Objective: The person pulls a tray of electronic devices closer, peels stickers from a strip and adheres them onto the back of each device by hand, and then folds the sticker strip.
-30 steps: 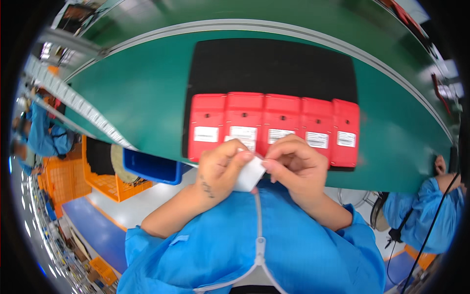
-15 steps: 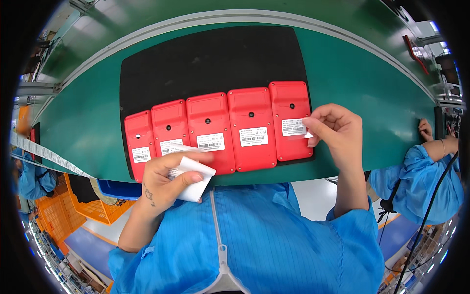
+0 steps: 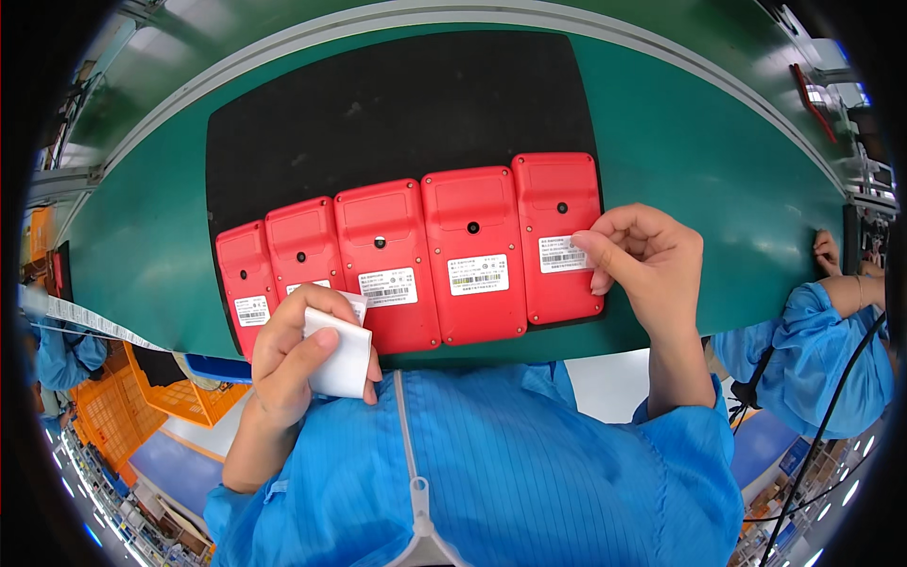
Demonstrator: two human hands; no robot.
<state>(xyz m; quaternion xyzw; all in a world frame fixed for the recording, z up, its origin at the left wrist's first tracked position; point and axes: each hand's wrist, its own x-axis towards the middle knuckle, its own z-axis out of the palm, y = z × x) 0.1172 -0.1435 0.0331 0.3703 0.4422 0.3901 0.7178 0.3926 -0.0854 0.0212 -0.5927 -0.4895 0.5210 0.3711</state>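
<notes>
Several red handheld devices (image 3: 474,203) lie face down in a row, each with screws, a small round dark spot and a white printed label. On the rightmost device (image 3: 556,180), my right hand (image 3: 652,260) pinches with thumb and forefinger at the right edge of its label (image 3: 559,255). The fingertips cover that edge. My left hand (image 3: 288,354) is closed round a folded piece of white label paper (image 3: 343,361), above the near ends of the left devices. It partly hides the label of the second device from the left (image 3: 300,227).
A black mat (image 3: 397,104) lies under the devices on the green table (image 3: 718,161). At the left hangs a long label strip (image 3: 90,317), near an orange crate (image 3: 189,402) and a blue bin (image 3: 222,369). A co-worker in blue (image 3: 803,359) sits at the right.
My left hand has drawn slightly left with the label paper, which is now folded more tightly. My right hand stays at the rightmost label, its fingertips slightly left. The view has shifted a little.
</notes>
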